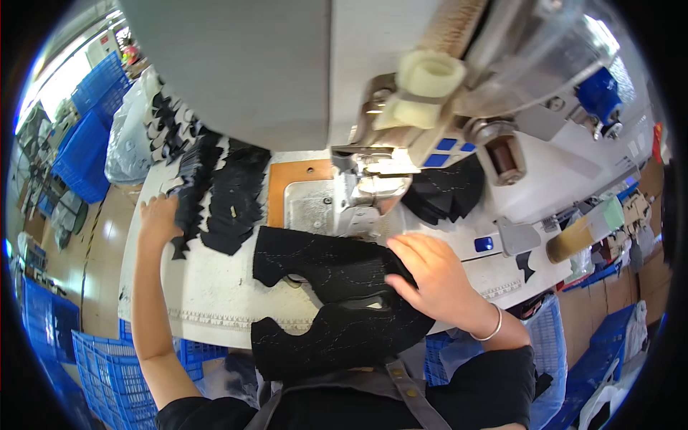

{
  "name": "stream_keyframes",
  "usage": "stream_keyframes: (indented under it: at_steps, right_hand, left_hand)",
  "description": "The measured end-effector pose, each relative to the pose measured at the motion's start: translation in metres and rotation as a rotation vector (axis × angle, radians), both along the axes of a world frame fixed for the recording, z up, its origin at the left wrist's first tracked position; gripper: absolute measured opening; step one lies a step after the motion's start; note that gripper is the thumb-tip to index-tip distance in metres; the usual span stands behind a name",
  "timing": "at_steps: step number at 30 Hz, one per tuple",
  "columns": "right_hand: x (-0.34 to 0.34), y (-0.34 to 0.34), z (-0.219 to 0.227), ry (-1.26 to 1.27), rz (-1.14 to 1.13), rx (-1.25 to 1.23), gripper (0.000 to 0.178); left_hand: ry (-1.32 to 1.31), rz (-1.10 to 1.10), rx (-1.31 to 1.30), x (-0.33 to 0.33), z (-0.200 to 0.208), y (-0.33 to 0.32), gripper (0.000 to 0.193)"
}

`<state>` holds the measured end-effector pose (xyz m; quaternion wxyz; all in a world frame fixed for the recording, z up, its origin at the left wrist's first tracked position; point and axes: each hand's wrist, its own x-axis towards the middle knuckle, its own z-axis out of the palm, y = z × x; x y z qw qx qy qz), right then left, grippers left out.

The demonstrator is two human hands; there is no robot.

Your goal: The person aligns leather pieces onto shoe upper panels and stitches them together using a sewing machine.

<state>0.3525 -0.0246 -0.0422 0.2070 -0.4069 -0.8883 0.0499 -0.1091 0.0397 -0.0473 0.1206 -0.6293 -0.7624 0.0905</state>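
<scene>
A large black textile piece with curved cut-outs and pale stitched or drawn lines [344, 269] lies on the white work table, its near half overhanging the front edge toward my lap. My right hand [433, 279] rests on its right end, thumb and fingers spread apart. Far to the left, my left hand [159, 218] reaches to a row of overlapping small black cut pieces [195, 183], its fingers stretched out at their edge. Beside that row lies a second row of black pieces [235, 190]. The sewing machine's needle area [369, 190] sits just beyond the large piece.
The grey machine head [236, 64] fills the top middle. More black pieces [448, 190] lie right of the needle area. A measuring tape [222, 319] runs along the table's front edge. Blue crates [107, 369] stand at the lower left, and a clear plastic bag [131, 136] is beyond the table.
</scene>
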Motion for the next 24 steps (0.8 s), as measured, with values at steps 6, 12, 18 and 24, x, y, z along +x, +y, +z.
stream_keyframes:
  at_steps: [6, 12, 18, 24]
  right_hand:
    - [-0.002, -0.004, -0.017, -0.166, -0.019, -0.123, 0.074]
    - [-0.015, -0.011, -0.006, -0.084, -0.059, -0.079, 0.074]
    - [-0.008, 0.003, 0.007, 0.228, -0.019, -0.200, 0.040]
    - [-0.008, 0.010, 0.029, 0.311, 0.011, -0.256, 0.019]
  left_hand:
    - [-0.625, -0.056, -0.051, -0.097, -0.047, -0.026, 0.041]
    - [-0.579, -0.244, 0.251, -0.080, -0.062, -0.076, 0.035]
    - [-0.590, -0.189, 0.339, -0.085, -0.075, -0.111, 0.035]
    - [-0.702, -0.217, 0.286, -0.076, -0.056, -0.105, 0.033]
